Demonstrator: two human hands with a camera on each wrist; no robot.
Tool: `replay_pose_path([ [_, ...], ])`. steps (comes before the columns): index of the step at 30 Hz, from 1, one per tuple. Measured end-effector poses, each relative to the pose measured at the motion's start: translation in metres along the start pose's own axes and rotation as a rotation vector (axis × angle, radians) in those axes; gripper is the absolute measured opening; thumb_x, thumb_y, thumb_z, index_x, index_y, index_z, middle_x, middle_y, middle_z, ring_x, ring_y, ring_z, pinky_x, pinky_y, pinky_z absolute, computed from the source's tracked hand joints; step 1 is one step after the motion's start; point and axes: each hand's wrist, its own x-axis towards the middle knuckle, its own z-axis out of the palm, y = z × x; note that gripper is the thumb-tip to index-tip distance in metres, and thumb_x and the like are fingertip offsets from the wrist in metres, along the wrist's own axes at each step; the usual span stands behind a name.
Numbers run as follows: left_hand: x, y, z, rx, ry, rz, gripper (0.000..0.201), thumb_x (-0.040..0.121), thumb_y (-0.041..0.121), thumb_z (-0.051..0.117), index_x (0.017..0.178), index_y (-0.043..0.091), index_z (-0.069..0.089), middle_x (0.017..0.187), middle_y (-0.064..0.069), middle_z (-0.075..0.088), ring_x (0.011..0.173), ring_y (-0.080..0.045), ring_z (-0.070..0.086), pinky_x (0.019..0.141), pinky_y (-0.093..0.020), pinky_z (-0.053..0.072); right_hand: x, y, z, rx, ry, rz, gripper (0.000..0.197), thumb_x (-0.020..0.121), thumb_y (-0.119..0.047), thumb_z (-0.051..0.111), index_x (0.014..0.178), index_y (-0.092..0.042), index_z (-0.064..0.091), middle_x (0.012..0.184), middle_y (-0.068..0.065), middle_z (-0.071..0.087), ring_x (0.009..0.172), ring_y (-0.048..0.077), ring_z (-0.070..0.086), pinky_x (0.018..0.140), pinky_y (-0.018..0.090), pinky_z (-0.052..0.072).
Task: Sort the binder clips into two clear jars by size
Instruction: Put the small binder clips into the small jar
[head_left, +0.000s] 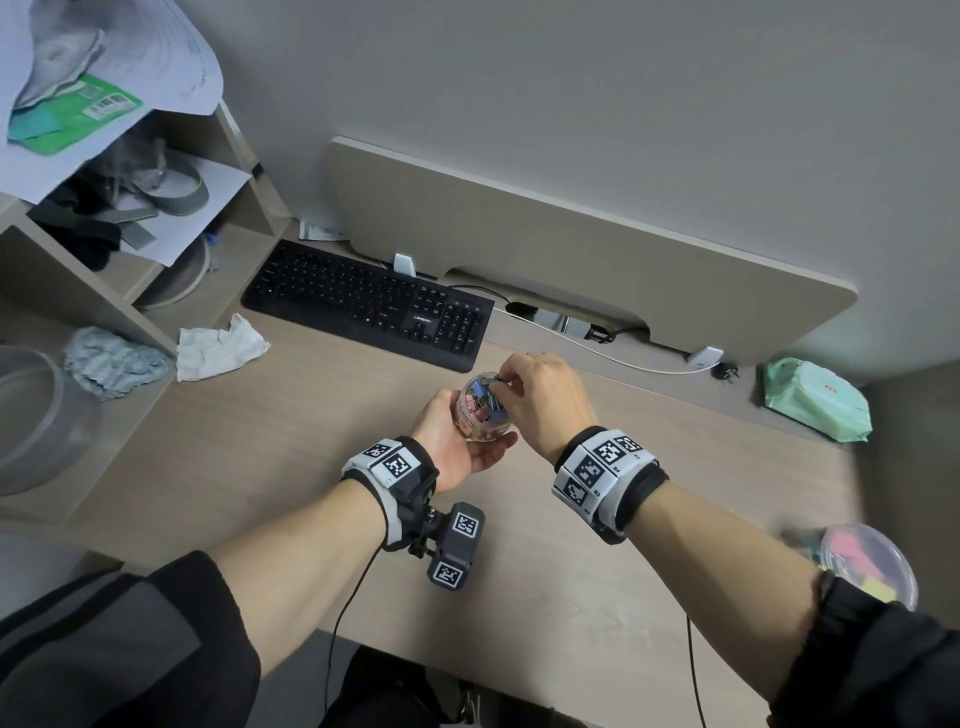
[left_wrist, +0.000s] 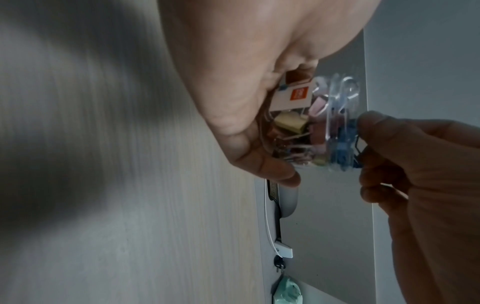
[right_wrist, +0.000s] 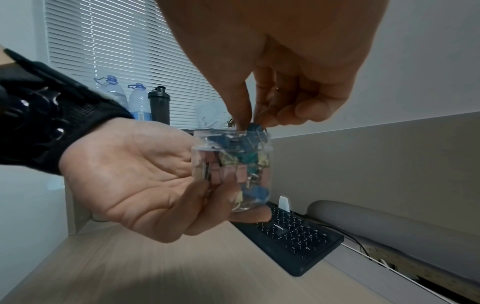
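Observation:
A small clear jar (head_left: 480, 410) (right_wrist: 231, 170) (left_wrist: 332, 127), packed with pink, blue, yellow and green binder clips, is held above the desk. My left hand (head_left: 457, 441) (right_wrist: 155, 181) grips it from the side and below. My right hand (head_left: 540, 400) (right_wrist: 280, 107) is over the jar's mouth, thumb and fingertips pinching a blue binder clip (right_wrist: 253, 126) (left_wrist: 348, 142) at the rim. A second clear jar (head_left: 862, 564) with pink and yellow clips stands at the desk's right edge, partly hidden by my right forearm.
A black keyboard (head_left: 369, 306) lies behind the hands. Crumpled tissue (head_left: 218, 345) and a blue cloth (head_left: 114, 361) lie to the left by the shelf unit (head_left: 78, 275). A green wipes pack (head_left: 815, 400) sits at the right. A white cable (head_left: 597, 353) runs along the back.

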Motion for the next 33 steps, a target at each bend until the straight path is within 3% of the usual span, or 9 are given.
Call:
replay_pose_path([
  [6,-0.001,0.001,0.002,-0.008,-0.023,0.013,0.052,0.101,0.038,0.028,0.106,0.006,0.069,0.089,-0.015,0.073,0.071,-0.026,0.071,0.061,-0.030,0.054,0.001,0.007,-0.002,-0.047,-0.005,0.018,0.018,0.090,-0.030,0.061,0.091,-0.012,0.062,0.087,0.005,0.062,0.080,0.025,0.055,0.062,0.029,0.038],
  [12,-0.001,-0.002,0.005,-0.001,-0.026,0.003,0.053,0.099,0.037,0.029,0.110,0.004,0.068,0.093,-0.017,0.073,0.072,-0.027,0.071,0.061,-0.029,0.055,0.004,0.012,0.000,0.042,-0.078,0.129,0.023,0.090,-0.033,0.062,0.095,-0.015,0.050,0.088,0.003,0.060,0.076,0.026,0.055,0.063,0.035,0.046],
  [19,0.000,-0.002,0.005,-0.005,-0.031,-0.007,0.054,0.100,0.039,0.029,0.113,0.004,0.069,0.097,-0.016,0.073,0.080,-0.029,0.071,0.064,-0.030,0.055,0.001,0.021,0.000,0.196,-0.077,0.168,0.030,0.088,-0.045,0.064,0.092,-0.017,0.054,0.081,-0.001,0.062,0.074,0.018,0.056,0.062,0.029,0.042],
  [25,0.000,-0.004,0.011,0.001,-0.030,-0.020,0.053,0.101,0.040,0.030,0.111,0.005,0.069,0.100,-0.016,0.072,0.084,-0.029,0.068,0.066,-0.030,0.053,-0.001,0.034,0.004,0.251,-0.047,0.228,0.024,0.093,-0.039,0.059,0.091,-0.015,0.059,0.078,-0.003,0.061,0.072,0.016,0.055,0.055,0.019,0.036],
  [29,0.006,-0.009,0.016,0.024,-0.027,-0.037,0.055,0.101,0.040,0.028,0.113,0.005,0.069,0.109,-0.019,0.072,0.086,-0.030,0.068,0.066,-0.031,0.053,-0.008,0.043,0.002,0.301,-0.026,0.249,0.030,0.095,-0.042,0.054,0.093,-0.014,0.060,0.080,-0.001,0.065,0.073,0.019,0.059,0.062,0.030,0.045],
  [33,0.017,-0.020,0.025,0.053,-0.017,-0.062,0.059,0.101,0.042,0.029,0.126,0.003,0.065,0.122,-0.022,0.070,0.088,-0.031,0.069,0.069,-0.033,0.054,-0.023,0.074,-0.007,0.378,0.065,0.349,0.038,0.097,-0.049,0.044,0.089,-0.015,0.059,0.078,0.001,0.068,0.073,0.024,0.064,0.070,0.040,0.053],
])
